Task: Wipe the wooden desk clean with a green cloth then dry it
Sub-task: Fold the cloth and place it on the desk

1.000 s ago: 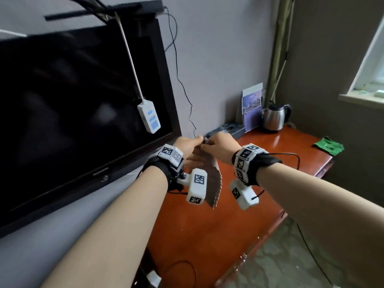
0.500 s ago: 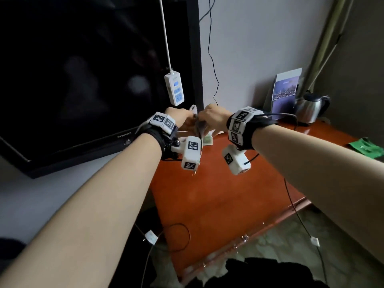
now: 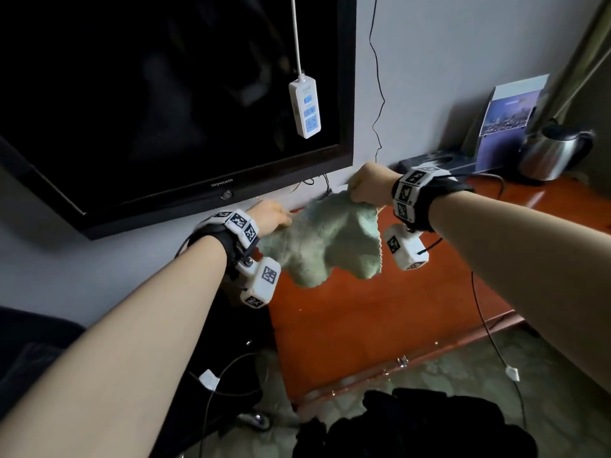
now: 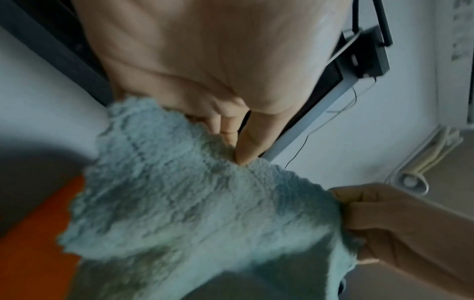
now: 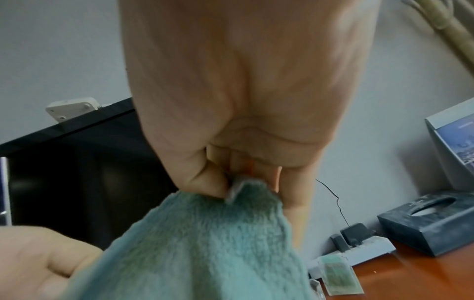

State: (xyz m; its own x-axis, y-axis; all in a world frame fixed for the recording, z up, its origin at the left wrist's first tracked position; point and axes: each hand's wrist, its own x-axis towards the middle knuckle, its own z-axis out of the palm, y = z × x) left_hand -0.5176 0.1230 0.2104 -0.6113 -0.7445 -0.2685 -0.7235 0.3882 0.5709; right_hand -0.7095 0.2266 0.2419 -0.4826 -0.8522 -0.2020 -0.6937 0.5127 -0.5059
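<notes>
My desk [image 3: 380, 319] was reddish-brown wood, set against the wall. At its far end a steel kettle [image 3: 550, 153] stood beside a propped card [image 3: 506, 120], with a dark tissue box [image 5: 431, 221] near them. A grey power strip [image 5: 364, 251] lay along the back edge, a small sachet [image 5: 338, 278] just beside it.

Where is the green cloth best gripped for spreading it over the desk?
By its top edge, pinched from above at two separated spots, as the left hand and right hand do: the green cloth is limp and hangs open above the desk.
</notes>
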